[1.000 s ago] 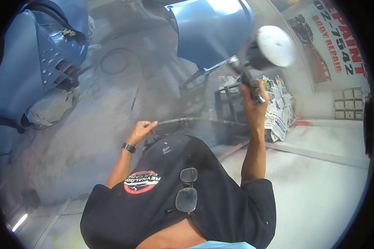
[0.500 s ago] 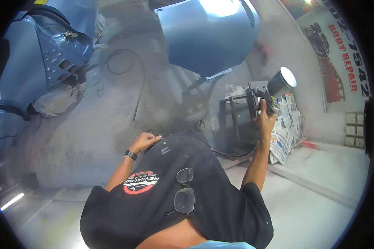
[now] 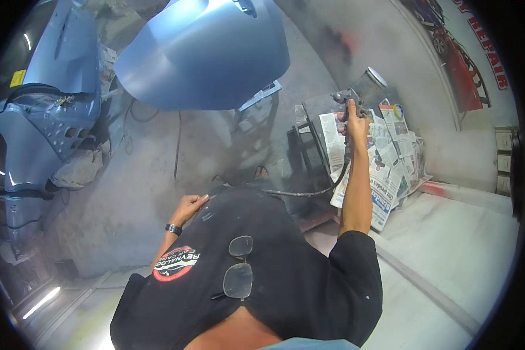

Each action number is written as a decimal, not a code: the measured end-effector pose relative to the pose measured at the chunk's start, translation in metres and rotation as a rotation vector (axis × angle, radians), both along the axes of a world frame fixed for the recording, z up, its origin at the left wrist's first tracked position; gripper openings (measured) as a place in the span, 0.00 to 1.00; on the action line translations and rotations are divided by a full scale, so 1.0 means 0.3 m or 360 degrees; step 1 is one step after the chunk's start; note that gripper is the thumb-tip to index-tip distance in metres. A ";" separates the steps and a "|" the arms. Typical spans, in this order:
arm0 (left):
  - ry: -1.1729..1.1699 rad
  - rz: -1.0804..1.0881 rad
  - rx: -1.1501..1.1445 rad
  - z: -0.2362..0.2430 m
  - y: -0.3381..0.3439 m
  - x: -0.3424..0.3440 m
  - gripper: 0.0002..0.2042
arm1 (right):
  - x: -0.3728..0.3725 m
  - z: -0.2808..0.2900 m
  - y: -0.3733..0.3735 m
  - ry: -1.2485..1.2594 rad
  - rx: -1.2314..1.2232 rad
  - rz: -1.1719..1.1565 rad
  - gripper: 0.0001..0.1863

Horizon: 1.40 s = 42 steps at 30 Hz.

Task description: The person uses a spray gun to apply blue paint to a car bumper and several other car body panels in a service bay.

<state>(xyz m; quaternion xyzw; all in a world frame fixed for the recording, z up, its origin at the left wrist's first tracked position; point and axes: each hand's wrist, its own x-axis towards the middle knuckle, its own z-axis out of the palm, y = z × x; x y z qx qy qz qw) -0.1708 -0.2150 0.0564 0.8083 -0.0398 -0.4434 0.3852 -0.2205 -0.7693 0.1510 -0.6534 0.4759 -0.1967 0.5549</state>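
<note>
My right hand [image 3: 357,125] grips a spray gun [image 3: 350,105], held out at arm's length over newspaper sheets. A cup with a pale round end [image 3: 372,83] is on the gun. From its handle a dark air hose [image 3: 332,185] curves down and back toward my waist. My left hand [image 3: 191,208] is at my left side by the black shirt, fingers curled together; what they hold, if anything, is hidden. Ahead of me a metallic blue car panel [image 3: 210,55] stands raised above the floor.
A blue car body [image 3: 26,131] with an open front corner takes up the left. Newspaper sheets [image 3: 379,169] cover a low surface at right, beside a dark stand frame [image 3: 309,140]. A loose hose [image 3: 178,146] lies on the floor. A wall with a poster [image 3: 458,55] bounds the right.
My view has turned to the right, so the blue panel appears farther left. The spray gun has tilted, its cup now leaning away over the newspapers. My left hand stays at my side.
</note>
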 end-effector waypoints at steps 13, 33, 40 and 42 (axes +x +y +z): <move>0.0069 0.0293 -0.0100 -0.029 -0.019 0.149 0.24 | 0.201 -0.053 -0.160 -0.0090 0.0385 -0.0033 0.29; 0.0030 0.0444 -0.0461 -0.072 -0.183 0.246 0.24 | 0.383 0.851 0.076 -0.0343 -0.0508 0.0616 0.26; -0.0164 0.0354 -0.0460 0.125 -0.516 0.244 0.24 | 0.491 1.027 -0.025 -0.0001 -0.0661 0.1621 0.22; -0.0133 0.0351 -0.0478 0.147 -0.606 0.235 0.24 | 0.581 1.057 -0.102 0.0022 -0.0767 0.1631 0.23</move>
